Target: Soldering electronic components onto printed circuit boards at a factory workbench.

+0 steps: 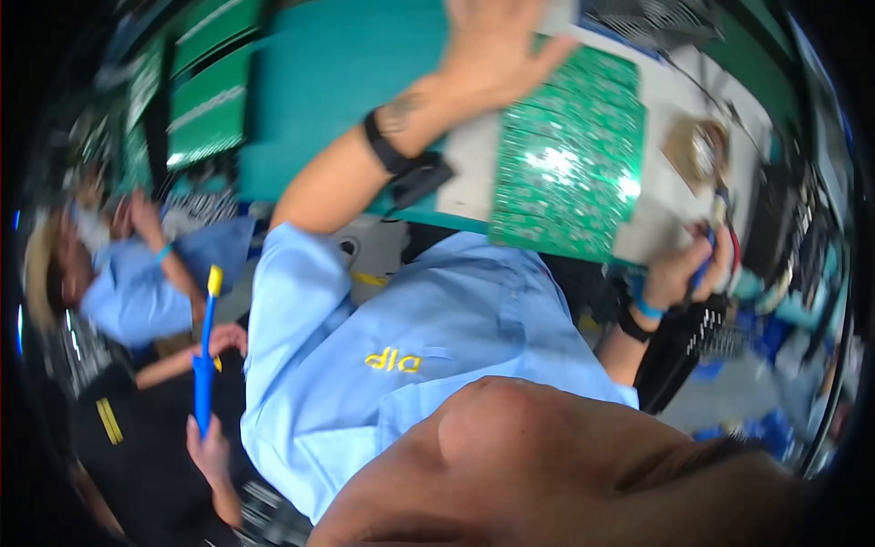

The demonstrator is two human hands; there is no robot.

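Observation:
A panel of green circuit boards lies on the white bench top at its near edge, with bright glare on its surface. My left hand is at the panel's far left corner, fingers spread and blurred, partly cut off by the top of the picture. It holds nothing that I can see; whether it touches the panel I cannot tell. To the panel's right, my right hand is closed around a hand tool with blue and red handles, like cutters or pliers. Its tip points away from me, beside a brown piece with a shiny round centre.
A teal mat covers the bench at left. Green boards stand beyond it. A dark mesh object sits at the back. At left are a co-worker in blue and a person in black holding a blue-and-yellow stick.

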